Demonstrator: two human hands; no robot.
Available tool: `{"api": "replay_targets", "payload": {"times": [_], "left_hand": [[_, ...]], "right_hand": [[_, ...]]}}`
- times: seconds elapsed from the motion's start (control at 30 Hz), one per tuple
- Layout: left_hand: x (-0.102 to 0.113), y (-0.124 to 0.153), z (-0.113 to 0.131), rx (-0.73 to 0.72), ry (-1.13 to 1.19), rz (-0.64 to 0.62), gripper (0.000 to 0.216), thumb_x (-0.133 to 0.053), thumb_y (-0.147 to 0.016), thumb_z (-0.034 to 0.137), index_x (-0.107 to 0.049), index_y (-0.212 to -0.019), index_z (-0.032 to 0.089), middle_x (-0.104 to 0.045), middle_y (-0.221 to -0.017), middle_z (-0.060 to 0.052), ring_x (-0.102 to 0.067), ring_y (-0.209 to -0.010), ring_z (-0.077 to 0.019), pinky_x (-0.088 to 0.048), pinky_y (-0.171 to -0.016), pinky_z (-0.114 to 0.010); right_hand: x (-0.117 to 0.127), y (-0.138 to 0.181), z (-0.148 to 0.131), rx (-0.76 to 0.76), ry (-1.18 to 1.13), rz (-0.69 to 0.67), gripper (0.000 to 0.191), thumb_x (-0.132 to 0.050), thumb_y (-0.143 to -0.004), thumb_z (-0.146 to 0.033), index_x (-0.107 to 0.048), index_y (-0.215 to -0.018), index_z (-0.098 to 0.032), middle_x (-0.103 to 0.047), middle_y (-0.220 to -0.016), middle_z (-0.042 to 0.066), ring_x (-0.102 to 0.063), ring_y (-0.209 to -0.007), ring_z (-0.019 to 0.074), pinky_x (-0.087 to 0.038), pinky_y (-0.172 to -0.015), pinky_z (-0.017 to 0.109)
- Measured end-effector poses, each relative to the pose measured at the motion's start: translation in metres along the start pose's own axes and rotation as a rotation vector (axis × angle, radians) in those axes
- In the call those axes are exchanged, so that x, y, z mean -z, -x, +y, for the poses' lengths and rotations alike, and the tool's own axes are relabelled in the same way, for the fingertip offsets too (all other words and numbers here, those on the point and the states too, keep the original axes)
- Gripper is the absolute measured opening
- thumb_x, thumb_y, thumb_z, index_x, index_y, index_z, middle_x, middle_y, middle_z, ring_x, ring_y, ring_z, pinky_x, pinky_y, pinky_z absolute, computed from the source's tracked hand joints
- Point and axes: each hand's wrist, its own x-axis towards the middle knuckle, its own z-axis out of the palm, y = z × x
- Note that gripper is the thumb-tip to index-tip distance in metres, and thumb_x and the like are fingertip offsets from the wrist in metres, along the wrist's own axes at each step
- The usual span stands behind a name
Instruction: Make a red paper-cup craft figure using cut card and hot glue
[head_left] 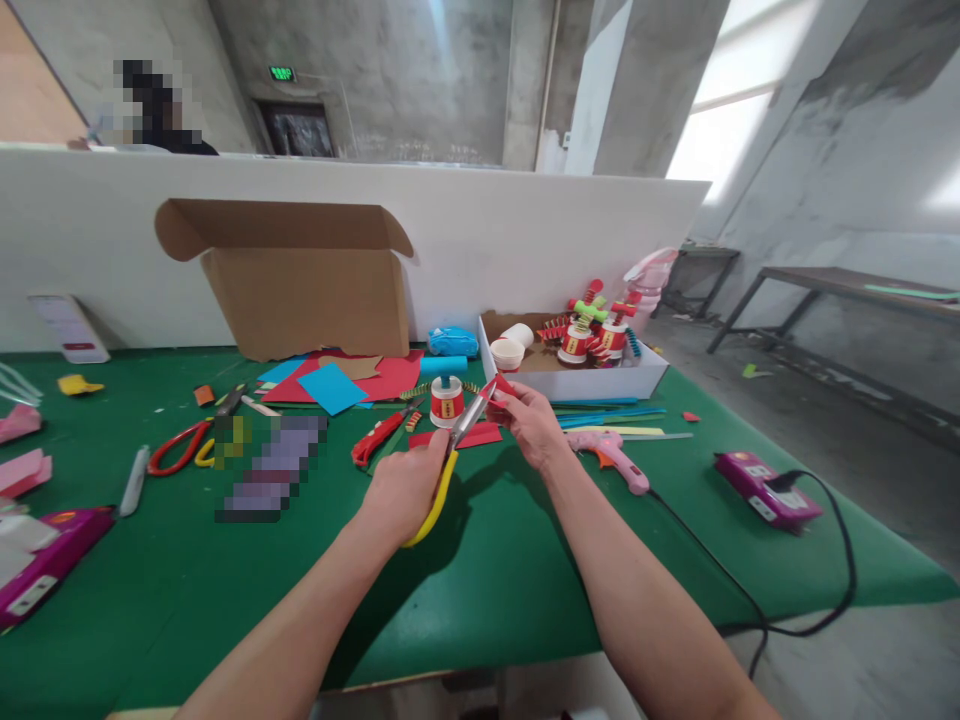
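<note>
My left hand (405,490) is closed around the yellow handles of a pair of scissors (450,455), blades pointing up and to the right. Their tips meet a small piece of red paper (501,387) that my right hand (531,425) pinches above the green table (487,560). Just behind the blades stands a small red-and-white paper cup craft (447,400) with a blue tube on top, and a red paper strip (480,436) lies beside it.
A pink glue gun (611,455) with a black cord lies right of my hands. A white box (577,375) holds cup crafts. An open cardboard box (300,280), red and blue paper sheets (337,382), red scissors (176,448), a red utility knife (379,438) and magenta packs (765,490) surround them.
</note>
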Motion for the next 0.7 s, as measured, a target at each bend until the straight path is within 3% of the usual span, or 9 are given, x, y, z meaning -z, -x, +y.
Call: {"api": "replay_targets", "payload": {"times": [0.7], "left_hand": [[-0.0028, -0.0006, -0.0020, -0.010, 0.013, 0.023, 0.032, -0.031, -0.088, 0.022, -0.042, -0.118, 0.016, -0.065, -0.079, -0.009, -0.066, -0.075, -0.0252, -0.049, -0.066, -0.033]], "right_hand": [[0.0010, -0.0007, 0.0006, 0.001, -0.001, 0.005, 0.030, -0.080, -0.050, -0.037, -0.068, -0.069, -0.018, -0.064, -0.064, -0.001, -0.055, -0.056, 0.0103, -0.046, -0.060, 0.026]]}}
